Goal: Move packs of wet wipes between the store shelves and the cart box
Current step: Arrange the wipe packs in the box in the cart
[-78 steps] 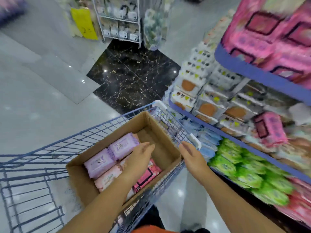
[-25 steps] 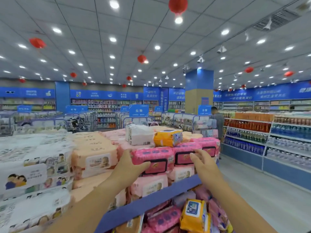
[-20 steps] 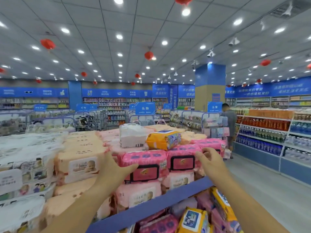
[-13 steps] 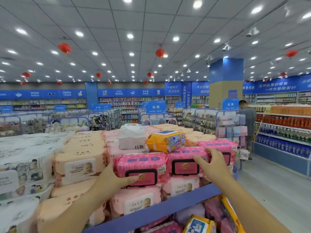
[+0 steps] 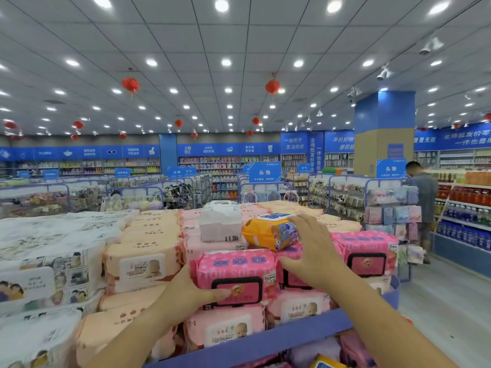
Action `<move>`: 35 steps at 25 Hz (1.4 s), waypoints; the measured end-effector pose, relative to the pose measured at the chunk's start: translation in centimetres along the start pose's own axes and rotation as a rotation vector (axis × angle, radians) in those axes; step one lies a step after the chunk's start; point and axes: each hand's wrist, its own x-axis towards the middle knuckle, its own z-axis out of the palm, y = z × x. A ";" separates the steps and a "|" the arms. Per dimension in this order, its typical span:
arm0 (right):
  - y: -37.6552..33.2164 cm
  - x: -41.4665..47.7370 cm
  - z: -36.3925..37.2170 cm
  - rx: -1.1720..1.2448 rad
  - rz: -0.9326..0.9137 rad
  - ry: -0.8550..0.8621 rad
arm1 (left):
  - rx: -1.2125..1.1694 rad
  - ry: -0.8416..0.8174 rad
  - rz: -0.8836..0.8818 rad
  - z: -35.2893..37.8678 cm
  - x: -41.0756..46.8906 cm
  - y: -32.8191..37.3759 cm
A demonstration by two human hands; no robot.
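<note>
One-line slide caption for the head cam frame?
Left hand grips a bright pink wipes pack on the shelf; right hand reaches for the orange pack stacked above.

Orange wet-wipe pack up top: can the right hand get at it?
Probably yes: the right hand is spread beside the orange plastic wet-wipe pack, and nothing covers it; the left hand grips a black-lidded pink pack below.

Your left hand (image 5: 186, 290) clasps the left end of the front pack (image 5: 236, 272), top row at the shelf (image 5: 265, 341) edge. Your right hand (image 5: 316, 251) hovers just right of it, fingers (image 5: 308, 224) touching the loose pack (image 5: 268, 232) lying on top, just behind. Left of that loose pack stands a tall pack (image 5: 220, 224). An end pack (image 5: 366, 253) lies right of your right hand. More stacks (image 5: 140, 261) fill the shelf to your left.
</note>
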 end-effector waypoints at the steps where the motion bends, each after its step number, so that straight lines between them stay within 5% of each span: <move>1: -1.1 1.4 0.0 -0.001 -0.010 -0.096 | 0.010 -0.014 -0.003 0.0 -0.2 0.2; 5: -2.8 5.3 0.4 0.051 0.152 -0.295 | 0.028 0.031 0.021 0.7 -1.3 0.7; 11: 1.2 6.0 -0.6 0.185 0.163 -0.126 | -0.102 0.244 0.046 0.0 -3.6 0.2; 15: 2.1 6.4 -1.5 0.320 0.623 0.065 | -0.104 0.285 0.040 -0.7 -4.2 0.0; 18: 1.1 7.4 -0.2 0.231 0.867 -0.086 | -0.149 0.309 0.050 -0.3 -4.3 0.0; 23: 1.2 9.2 -1.1 0.328 0.840 -0.220 | -0.204 0.344 0.076 0.5 -4.5 0.8; 29: 0.8 9.1 0.8 0.732 0.693 0.111 | -0.321 0.443 0.056 1.0 -4.0 0.2; 32: -0.2 7.1 -0.4 1.054 0.618 0.135 | -0.355 0.493 0.002 -0.1 -4.5 0.4; 35: -1.8 4.6 -1.8 1.131 0.521 0.120 | -0.550 0.487 -0.054 -1.2 -6.3 0.4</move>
